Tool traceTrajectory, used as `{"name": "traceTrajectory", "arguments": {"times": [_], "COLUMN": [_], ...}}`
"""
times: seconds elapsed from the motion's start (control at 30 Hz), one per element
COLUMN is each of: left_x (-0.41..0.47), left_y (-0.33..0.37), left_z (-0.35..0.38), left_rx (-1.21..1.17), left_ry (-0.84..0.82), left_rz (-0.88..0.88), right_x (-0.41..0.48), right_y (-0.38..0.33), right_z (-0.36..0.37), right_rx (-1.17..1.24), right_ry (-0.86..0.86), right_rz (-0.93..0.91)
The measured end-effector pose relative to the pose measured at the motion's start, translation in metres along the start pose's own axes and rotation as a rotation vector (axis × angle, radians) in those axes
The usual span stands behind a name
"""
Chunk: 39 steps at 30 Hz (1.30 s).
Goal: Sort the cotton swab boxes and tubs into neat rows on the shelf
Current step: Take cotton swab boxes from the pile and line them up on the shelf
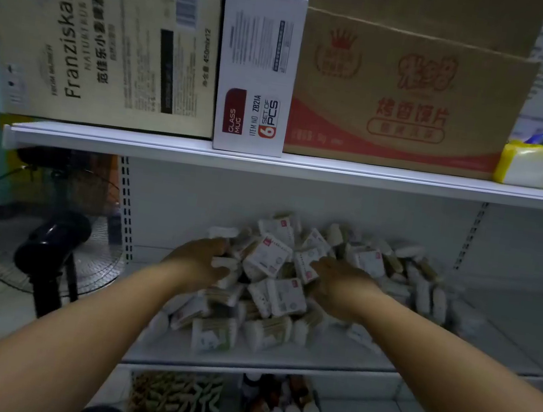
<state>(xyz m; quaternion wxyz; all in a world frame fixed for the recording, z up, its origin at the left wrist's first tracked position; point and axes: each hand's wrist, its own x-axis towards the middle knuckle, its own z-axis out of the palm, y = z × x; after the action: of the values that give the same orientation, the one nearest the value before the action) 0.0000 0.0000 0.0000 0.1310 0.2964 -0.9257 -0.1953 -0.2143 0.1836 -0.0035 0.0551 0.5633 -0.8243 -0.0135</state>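
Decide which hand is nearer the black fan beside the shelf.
Left. The left hand sits at the left edge of the pile, towards the fan; the right hand is further right, across it.

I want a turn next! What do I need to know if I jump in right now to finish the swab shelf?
The left hand grips a white pack at the pile's left edge.
The right hand is in the pile's right side, touching a box; I cannot tell whether it grips it.
The swab boxes and packs lie in one jumbled heap on the middle shelf.
Done: no neat rows yet.
Left: nearly all the sorting and lining up.
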Motion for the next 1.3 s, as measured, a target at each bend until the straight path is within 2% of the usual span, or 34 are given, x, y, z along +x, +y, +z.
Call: {"name": "traceTrajectory", "arguments": {"times": [0.07,0.17,0.3,0.43,0.57,0.7,0.77,0.97,1.07,1.13,1.23,1.3], "left_x": [0.012,0.029,0.056,0.080,0.084,0.084,0.086,0.087,0.080,0.075,0.069,0.067], "left_y": [0.004,0.018,0.037,0.047,0.049,0.053,0.058,0.058,0.059,0.062,0.066,0.068], "left_z": [0.008,0.022,0.031,0.036,0.048,0.050,0.048,0.040,0.036,0.036,0.038,0.040], "left_rx": [-0.048,0.030,0.122,0.074,0.028,-0.029,-0.037,-0.239,-0.472,-0.644,-0.837,-0.907], "left_ry": [0.065,0.082,0.114,0.108,0.100,0.086,0.073,0.165,0.227,0.226,0.165,0.125], "left_rz": [-0.029,-0.042,-0.020,-0.106,-0.192,-0.227,-0.238,-0.260,-0.238,-0.232,-0.201,-0.159], "right_x": [0.011,0.029,0.053,0.077,0.096,0.107,0.108,0.104,0.099,0.092,0.074,0.061], "right_y": [0.010,0.035,0.063,0.077,0.081,0.082,0.084,0.093,0.098,0.098,0.093,0.090], "right_z": [0.001,0.003,0.011,0.019,0.026,0.025,0.023,0.011,0.006,0.004,0.000,-0.001], "right_rx": [0.046,0.097,0.146,0.170,0.054,-0.127,-0.104,0.341,0.557,0.861,1.368,1.585], "right_ry": [-0.015,-0.019,0.021,0.028,0.046,0.139,0.162,0.180,0.194,0.194,0.102,0.061], "right_rz": [0.050,0.047,-0.052,-0.163,-0.277,-0.298,-0.315,-0.202,-0.090,0.009,0.111,0.170]}}
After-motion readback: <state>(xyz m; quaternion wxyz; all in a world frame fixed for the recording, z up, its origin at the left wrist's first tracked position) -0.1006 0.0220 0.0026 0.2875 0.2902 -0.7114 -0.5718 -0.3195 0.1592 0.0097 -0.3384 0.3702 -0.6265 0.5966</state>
